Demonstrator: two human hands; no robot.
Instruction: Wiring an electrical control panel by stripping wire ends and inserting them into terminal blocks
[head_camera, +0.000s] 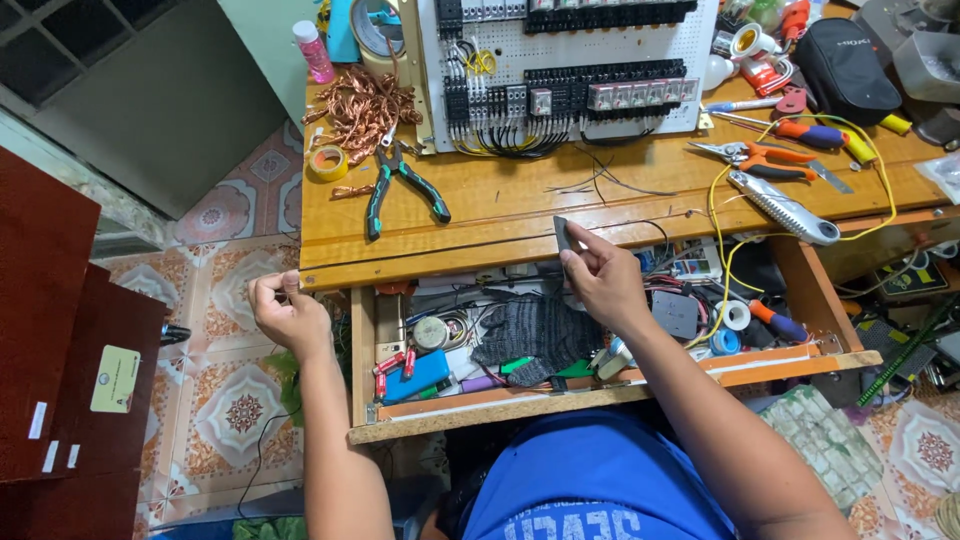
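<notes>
My right hand (603, 277) pinches a small dark flat blade (562, 233) at the wooden workbench (500, 205) edge, above the open drawer (600, 385). My left hand (287, 312) is clenched out left; whether it grips anything, I cannot tell

Blue shirt (590, 480), apparently short-sleeved, white lettering; bare forearms.

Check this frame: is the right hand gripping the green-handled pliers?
No. The right hand pinches a small grey blade, while the pliers lie untouched on the wooden table.
</notes>
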